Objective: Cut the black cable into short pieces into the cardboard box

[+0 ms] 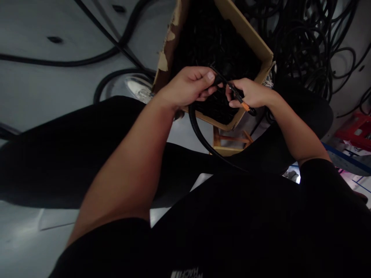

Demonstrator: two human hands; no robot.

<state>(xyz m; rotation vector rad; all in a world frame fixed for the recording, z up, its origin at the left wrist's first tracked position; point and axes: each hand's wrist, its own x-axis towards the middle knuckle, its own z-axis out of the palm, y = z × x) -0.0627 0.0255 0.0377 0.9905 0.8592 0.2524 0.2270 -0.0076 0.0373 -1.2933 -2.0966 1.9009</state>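
Black, seemingly ribbed hose [197, 131] curves below the left hand [194, 85].

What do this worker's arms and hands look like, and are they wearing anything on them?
They're human: the left hand and right hand have ordinary fingers and no gloves. Both forearms are bare, with no watch, cables or markings showing. Black short sleeves cover the upper arms.

Relative to the box [251, 36]: dark pieces [217, 42] inside it, tangled tubing [313, 42] to its right, a shoe [140, 89] just left, a wooden stool [230, 144] on the near side.
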